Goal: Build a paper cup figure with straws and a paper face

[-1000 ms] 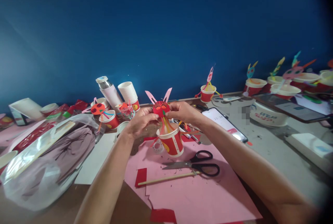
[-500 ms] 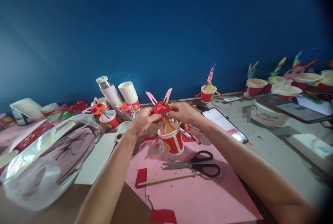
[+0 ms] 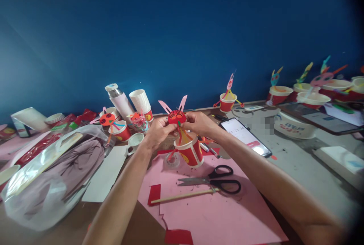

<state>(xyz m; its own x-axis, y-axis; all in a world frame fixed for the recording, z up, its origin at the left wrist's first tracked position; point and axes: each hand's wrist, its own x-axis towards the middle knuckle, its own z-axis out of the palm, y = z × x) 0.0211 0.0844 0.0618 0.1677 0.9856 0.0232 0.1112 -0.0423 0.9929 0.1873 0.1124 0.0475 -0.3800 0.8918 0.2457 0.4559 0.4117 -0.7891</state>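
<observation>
Both my hands pinch a red paper rabbit face (image 3: 176,117) with two pink ears, held above a red paper cup (image 3: 190,153). My left hand (image 3: 159,130) grips the face's left edge and my right hand (image 3: 199,123) grips its right edge. Yellow and red paper strips run from the face down into the cup, which tilts slightly over a pink paper sheet (image 3: 216,214). A roll of clear tape (image 3: 172,160) lies just left of the cup.
Black scissors (image 3: 214,180) and a wooden stick (image 3: 182,196) lie on the pink sheet. A phone (image 3: 246,135) lies to the right. A thermos (image 3: 119,100), stacked white cups (image 3: 140,102), finished cup figures (image 3: 227,101) and a plastic bag (image 3: 51,173) crowd the table.
The cup has tipped a little and shifted slightly right beneath the face. My hands stay in almost the same place on the rabbit face.
</observation>
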